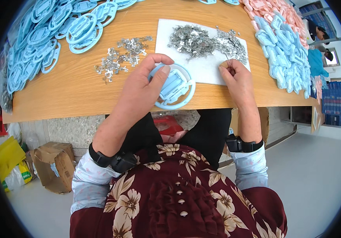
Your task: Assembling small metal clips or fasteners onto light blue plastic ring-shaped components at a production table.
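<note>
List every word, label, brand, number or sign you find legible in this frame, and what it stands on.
None is legible.
Yellow, green and white plastic bag: printed marks, too small and blurred to read.
Stacked blue containers: pale marks, too small to read.
Light-blue ring-shaped plastic part by the left hand: no lettering made out.

The person's left hand covers the ten o'clock side of a round blue frame. Near half past one, the fingers of the right hand hide one end of a thin item, too slim to identify. Just past twelve, single pieces within a metal pile are too small to tell. The top edge cuts off a blue heap at ten.
</note>
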`<state>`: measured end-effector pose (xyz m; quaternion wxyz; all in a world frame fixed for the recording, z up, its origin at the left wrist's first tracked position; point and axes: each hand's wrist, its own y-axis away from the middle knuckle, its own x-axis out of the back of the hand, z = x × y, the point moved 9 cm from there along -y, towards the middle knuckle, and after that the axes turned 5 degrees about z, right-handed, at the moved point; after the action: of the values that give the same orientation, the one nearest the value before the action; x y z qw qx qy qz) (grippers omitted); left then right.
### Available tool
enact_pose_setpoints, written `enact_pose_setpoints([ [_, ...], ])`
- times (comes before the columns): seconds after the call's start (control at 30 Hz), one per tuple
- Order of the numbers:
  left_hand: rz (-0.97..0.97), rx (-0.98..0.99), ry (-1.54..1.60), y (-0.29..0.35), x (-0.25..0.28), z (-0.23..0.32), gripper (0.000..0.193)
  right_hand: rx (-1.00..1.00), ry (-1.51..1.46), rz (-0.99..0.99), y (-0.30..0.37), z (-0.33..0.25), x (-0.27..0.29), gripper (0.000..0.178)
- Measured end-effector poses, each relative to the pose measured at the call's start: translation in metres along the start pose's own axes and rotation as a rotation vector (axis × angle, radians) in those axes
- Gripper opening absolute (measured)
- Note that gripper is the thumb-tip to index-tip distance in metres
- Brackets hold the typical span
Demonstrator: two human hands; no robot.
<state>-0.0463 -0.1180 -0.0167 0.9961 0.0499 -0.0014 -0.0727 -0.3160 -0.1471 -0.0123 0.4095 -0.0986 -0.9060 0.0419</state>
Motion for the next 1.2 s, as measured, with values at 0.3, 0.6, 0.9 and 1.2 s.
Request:
enact_pose_setpoints([
  [0.3, -0.05, -0.08, -0.113, 0.007, -0.015, 0.012, 0.018, 0.124, -0.256, -0.386, 0.031, -0.112, -0.029, 0.02],
  [0.6, 0.035, -0.08, -0.03, 0.006, -0.004, 0.009, 0.019, 0.042, -0.401, -0.282, 0.031, -0.118, -0.038, 0.023],
  [0.9, -0.002, 0.004, 0.149, 0.003, 0.002, -0.006, 0.023, 0.071, -0.22, -0.326, 0.019, -0.108, -0.037, 0.028],
  [1.2, 0.069, -0.075, 0.046, -0.001, 0.007, -0.02, 0.041, 0.082, -0.101, -0.373, 0.02, -0.115, -0.052, 0.025],
])
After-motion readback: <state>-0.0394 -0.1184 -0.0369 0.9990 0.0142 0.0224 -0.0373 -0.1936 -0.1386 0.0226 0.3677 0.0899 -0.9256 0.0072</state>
